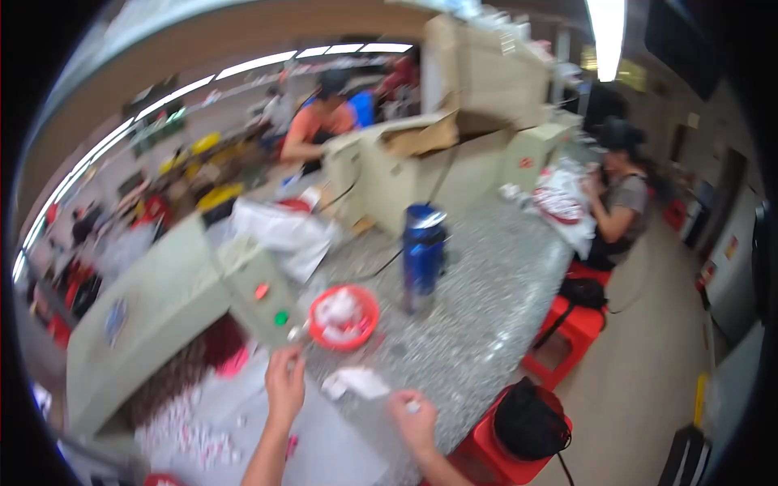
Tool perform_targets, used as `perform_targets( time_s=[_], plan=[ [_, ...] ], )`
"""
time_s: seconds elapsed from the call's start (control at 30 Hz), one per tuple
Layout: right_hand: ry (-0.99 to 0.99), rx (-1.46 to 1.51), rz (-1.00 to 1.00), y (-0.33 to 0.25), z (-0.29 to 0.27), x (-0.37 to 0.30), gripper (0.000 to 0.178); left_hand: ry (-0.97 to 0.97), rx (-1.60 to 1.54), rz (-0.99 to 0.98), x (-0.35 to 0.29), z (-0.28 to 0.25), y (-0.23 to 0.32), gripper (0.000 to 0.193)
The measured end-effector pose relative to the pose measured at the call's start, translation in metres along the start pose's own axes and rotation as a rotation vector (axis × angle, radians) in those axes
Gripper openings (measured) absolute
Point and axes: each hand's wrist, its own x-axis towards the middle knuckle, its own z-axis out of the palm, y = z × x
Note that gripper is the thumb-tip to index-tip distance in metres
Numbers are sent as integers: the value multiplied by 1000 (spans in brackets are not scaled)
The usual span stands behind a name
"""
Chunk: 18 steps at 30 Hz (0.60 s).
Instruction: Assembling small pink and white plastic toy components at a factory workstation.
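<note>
My left hand (285, 379) is over the white sheet beside the pale green machine (194, 275), its fingers bent together; whatever is in them is too blurred to make out. Just beyond it stands a red bowl (344, 318) with white and pink contents. Lower right of the bowl, my right hand (413, 419) is closed on a small white piece (413, 407). A crumpled white cloth or paper (356, 382) lies between the hands. Many small white and pink pieces (190, 429) are spread on the sheet (324, 454) below the machine's opening.
A blue bottle (423, 251) stands on the speckled worktop (478, 292). Behind it are a second machine (454, 170) and a white bag (284, 235). Red stools (559, 336) line the right edge, one bearing a black bag (531, 423). Co-workers (624, 194) sit at the right and far back.
</note>
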Motion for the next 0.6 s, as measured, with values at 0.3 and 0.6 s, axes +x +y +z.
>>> perform_targets(
  time_s=[0.3,0.6],
  plan=[
    [-152,124,44,22,4,-9,6,-163,200,23,-15,26,10,18],
    [-159,110,42,17,-8,-13,6,-138,481,78,-57,87,10,23]
  ],
)
